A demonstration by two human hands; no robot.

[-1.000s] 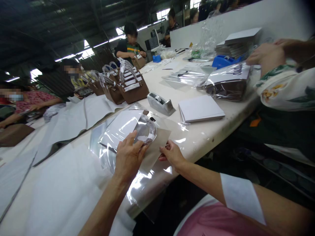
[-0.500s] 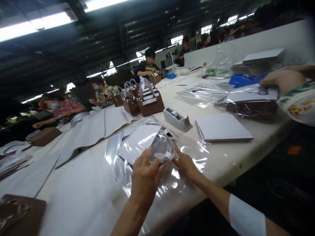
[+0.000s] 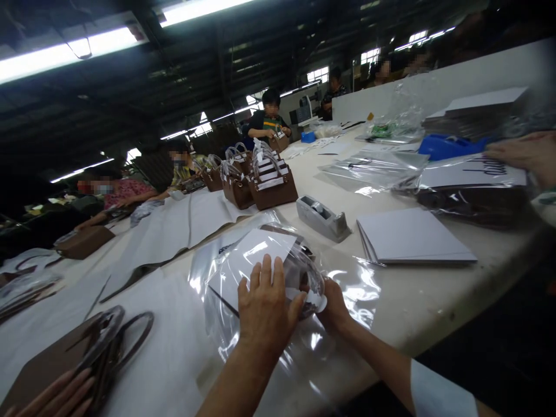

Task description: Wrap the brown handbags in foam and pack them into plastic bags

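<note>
My left hand (image 3: 267, 307) lies with spread fingers on a white card (image 3: 264, 249) that rests on a bag inside clear plastic (image 3: 223, 330). Beside it, my right hand (image 3: 334, 304) is closed at the right end of the bundle, by the plastic-wrapped handles (image 3: 315, 289); its fingertips are partly hidden, and what they hold is hard to make out. Just beyond the bundle stands a grey tape dispenser (image 3: 324, 217). A stack of white cards (image 3: 412, 237) lies to its right.
Brown handbags (image 3: 273, 185) stand on the white table (image 3: 403, 313) ahead. At lower left, another person's hand (image 3: 65, 397) touches a brown bag (image 3: 47, 365). At right, a hand (image 3: 527, 153) rests by a wrapped bag (image 3: 473, 194) and a blue dispenser (image 3: 452, 146).
My left fingers have spread flatter over the card, and my right hand has closed near the handles. A person's hand and a bag with raised handles now show at lower left.
</note>
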